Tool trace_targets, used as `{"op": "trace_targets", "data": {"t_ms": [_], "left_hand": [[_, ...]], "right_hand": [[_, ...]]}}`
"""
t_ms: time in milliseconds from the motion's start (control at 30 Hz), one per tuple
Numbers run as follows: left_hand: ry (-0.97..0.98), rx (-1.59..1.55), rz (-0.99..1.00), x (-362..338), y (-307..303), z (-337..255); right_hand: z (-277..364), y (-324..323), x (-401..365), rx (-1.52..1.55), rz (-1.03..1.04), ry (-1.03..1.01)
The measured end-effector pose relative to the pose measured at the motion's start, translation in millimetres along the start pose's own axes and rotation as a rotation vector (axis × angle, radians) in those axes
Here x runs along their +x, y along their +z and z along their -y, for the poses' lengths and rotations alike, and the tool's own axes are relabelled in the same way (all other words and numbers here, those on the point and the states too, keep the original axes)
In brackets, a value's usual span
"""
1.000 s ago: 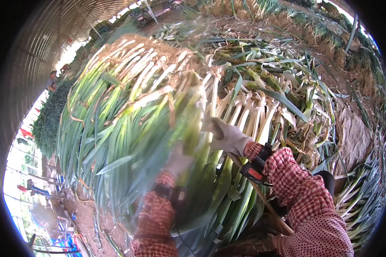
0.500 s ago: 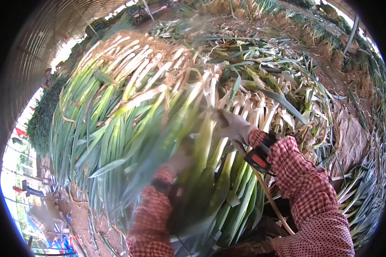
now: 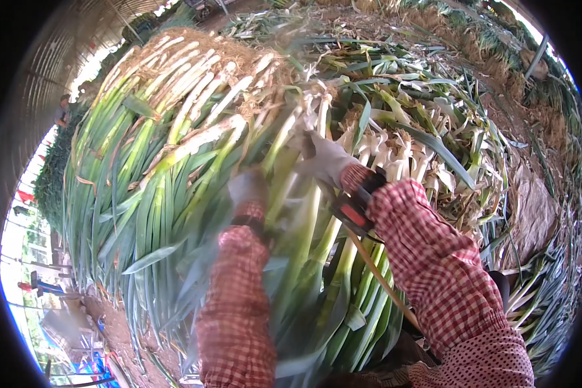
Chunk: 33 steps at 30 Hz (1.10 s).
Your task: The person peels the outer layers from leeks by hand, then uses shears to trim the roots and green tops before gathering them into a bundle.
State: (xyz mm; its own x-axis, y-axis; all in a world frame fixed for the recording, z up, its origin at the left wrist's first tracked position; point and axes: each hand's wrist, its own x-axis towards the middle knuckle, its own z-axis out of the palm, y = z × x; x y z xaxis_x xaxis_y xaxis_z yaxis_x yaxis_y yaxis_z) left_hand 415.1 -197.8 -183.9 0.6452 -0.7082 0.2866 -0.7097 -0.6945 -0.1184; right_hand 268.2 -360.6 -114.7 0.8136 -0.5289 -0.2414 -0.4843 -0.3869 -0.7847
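Observation:
A big heap of green onions [image 3: 168, 149] lies in front of me, white stalks and roots at the top, green leaves fanning down. My left hand [image 3: 249, 189], gloved and blurred, is pushed in among the stalks; its grip cannot be made out. My right hand [image 3: 323, 158], in a grey glove, closes on a bunch of green onions [image 3: 304, 213] near their white ends. Both arms wear red checked sleeves. A black and red device [image 3: 355, 205] is strapped at my right wrist, and a thin stick [image 3: 381, 281] runs down from it.
More trimmed onions and loose husks [image 3: 433, 149] lie to the right on bare soil [image 3: 530, 200]. A curved greenhouse wall [image 3: 39, 84] rises at left, with a person [image 3: 63, 107] beside it. Tools and blue items [image 3: 58, 304] sit at lower left.
Both hands have moved up toward the white ends of the onions. The left arm has stretched further into the pile, and the bunch under the right hand has shifted upward.

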Motion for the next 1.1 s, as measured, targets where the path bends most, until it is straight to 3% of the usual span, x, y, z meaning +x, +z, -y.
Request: {"op": "trace_targets", "data": {"t_ms": [33,100,133,200,300,367,467,567,700,800,867,967,1033,1100], "left_hand": [[-0.077,-0.023,0.091,3.4,-10.6,-7.6],[-0.019,0.008,0.037,-4.4,-12.6,-10.7],[0.014,0.022,0.004,-6.4,-15.8,-14.7],[-0.065,-0.025,0.16,-9.1,-36.3,-26.4],[-0.172,-0.084,0.372,-15.3,-69.4,-39.1],[-0.17,-0.057,0.364,-17.1,-73.4,-40.4],[-0.19,-0.068,0.432,-23.8,-90.9,-53.7],[-0.213,-0.103,0.489,-31.3,-101.8,-56.9],[-0.227,-0.132,0.564,-44.0,-120.3,-60.2],[-0.154,-0.19,0.508,-51.9,-105.4,-47.0],[-0.161,-0.246,0.593,-55.3,-111.2,-44.7],[-0.152,-0.348,0.627,-67.9,-118.6,-46.7],[-0.185,-0.359,0.641,-71.5,-125.4,-51.4],[-0.143,-0.351,0.622,-71.9,-129.5,-50.2]], "right_hand": [[-5.4,3.7,-12.2,0.008,0.067,-0.07],[-20.9,14.9,-44.3,-0.048,0.163,-0.298],[-25.2,17.1,-69.7,-0.044,0.285,-0.304],[-13.1,3.8,-119.6,-0.086,0.39,-0.221],[-32.0,-5.3,-124.1,0.096,0.264,-0.146],[-27.2,-10.6,-145.3,0.062,0.355,-0.16],[-53.7,18.4,-160.3,0.104,0.235,-0.354],[-30.8,-17.1,-139.3,0.081,0.206,-0.09],[-30.7,-27.9,-103.7,0.1,0.122,0.045],[-40.2,-17.9,-99.2,0.042,0.103,-0.057],[-42.7,-12.5,-105.4,-0.062,0.11,-0.153],[-34.4,-31.4,-91.9,0.053,0.04,0.057],[-49.4,-31.8,-60.4,0.074,-0.027,0.098],[-58.5,-24.4,-44.1,-0.009,-0.054,0.013]]}}
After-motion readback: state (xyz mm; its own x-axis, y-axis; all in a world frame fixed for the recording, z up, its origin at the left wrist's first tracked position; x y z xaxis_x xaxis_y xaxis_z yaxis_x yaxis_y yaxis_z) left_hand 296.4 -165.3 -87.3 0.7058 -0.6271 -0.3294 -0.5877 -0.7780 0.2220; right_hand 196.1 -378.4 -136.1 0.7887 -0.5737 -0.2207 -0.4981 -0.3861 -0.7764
